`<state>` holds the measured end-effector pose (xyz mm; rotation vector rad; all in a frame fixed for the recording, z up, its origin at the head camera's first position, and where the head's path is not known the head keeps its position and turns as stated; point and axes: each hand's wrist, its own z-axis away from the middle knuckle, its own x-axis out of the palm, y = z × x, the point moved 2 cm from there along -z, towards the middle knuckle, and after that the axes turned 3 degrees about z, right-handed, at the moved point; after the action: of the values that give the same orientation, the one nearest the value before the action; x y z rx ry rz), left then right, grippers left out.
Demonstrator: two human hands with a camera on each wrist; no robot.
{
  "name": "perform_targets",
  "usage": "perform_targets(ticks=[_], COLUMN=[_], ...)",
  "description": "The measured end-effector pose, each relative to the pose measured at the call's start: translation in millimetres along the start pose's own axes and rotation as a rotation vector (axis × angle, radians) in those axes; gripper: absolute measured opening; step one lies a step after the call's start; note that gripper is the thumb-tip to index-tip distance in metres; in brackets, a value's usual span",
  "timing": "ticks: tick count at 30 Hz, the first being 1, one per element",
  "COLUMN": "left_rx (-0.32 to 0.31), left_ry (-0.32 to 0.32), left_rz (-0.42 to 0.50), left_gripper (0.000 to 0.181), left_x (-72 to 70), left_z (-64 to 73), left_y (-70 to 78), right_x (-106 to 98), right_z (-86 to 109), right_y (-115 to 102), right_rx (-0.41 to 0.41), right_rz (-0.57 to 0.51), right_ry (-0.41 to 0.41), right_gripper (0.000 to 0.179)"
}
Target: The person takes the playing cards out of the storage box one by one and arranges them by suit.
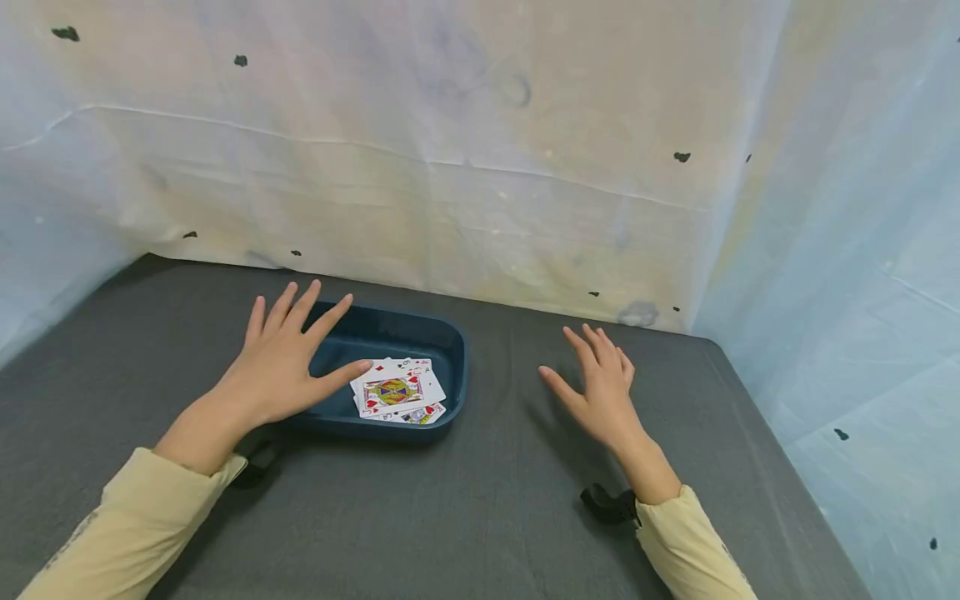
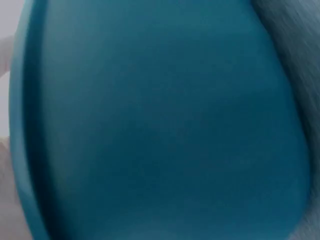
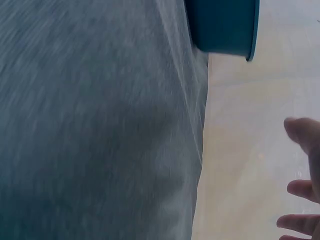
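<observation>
A dark blue rectangular tray (image 1: 459, 367) sits on the grey-covered table, left of the middle in the head view. Several playing cards (image 1: 393, 392) lie in a loose pile in its right part, a red-heart face card on top. My left hand (image 1: 281, 371) is spread over the tray's left end, its fingers straight and apart, hiding that end. In the left wrist view the tray's outer wall (image 2: 165, 120) fills most of the picture. My right hand (image 1: 600, 392) hovers over the table to the right of the tray, fingers extended, holding nothing; its fingertips (image 3: 300, 131) show in the right wrist view.
The table (image 1: 495, 508) has a grey cloth cover and a rounded far right corner. Pale, blotchy curtains (image 1: 450, 167) with small dark marks hang behind it and along both sides. A black strap piece (image 1: 609, 505) sits under the right wrist.
</observation>
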<state>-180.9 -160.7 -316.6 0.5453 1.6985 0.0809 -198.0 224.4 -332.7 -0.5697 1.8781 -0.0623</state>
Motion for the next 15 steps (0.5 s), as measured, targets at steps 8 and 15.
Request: perform_targets(ticks=[8,15], left_rx=[0.009,0.010], left_ry=[0.088,0.048], left_rz=[0.021,0.156], left_gripper=[0.069,0.052], left_x=[-7.2,-7.6], left_z=[6.2,11.0], left_y=[-38.9,-71.7], right_x=[6.8,13.5], right_z=[-8.0,-16.5], right_y=[-20.3,-39.4], right_rx=[-0.040,-0.074], right_rz=[-0.079,-0.134], right_ry=[0.033,0.036], right_gripper=[0.058,0.051])
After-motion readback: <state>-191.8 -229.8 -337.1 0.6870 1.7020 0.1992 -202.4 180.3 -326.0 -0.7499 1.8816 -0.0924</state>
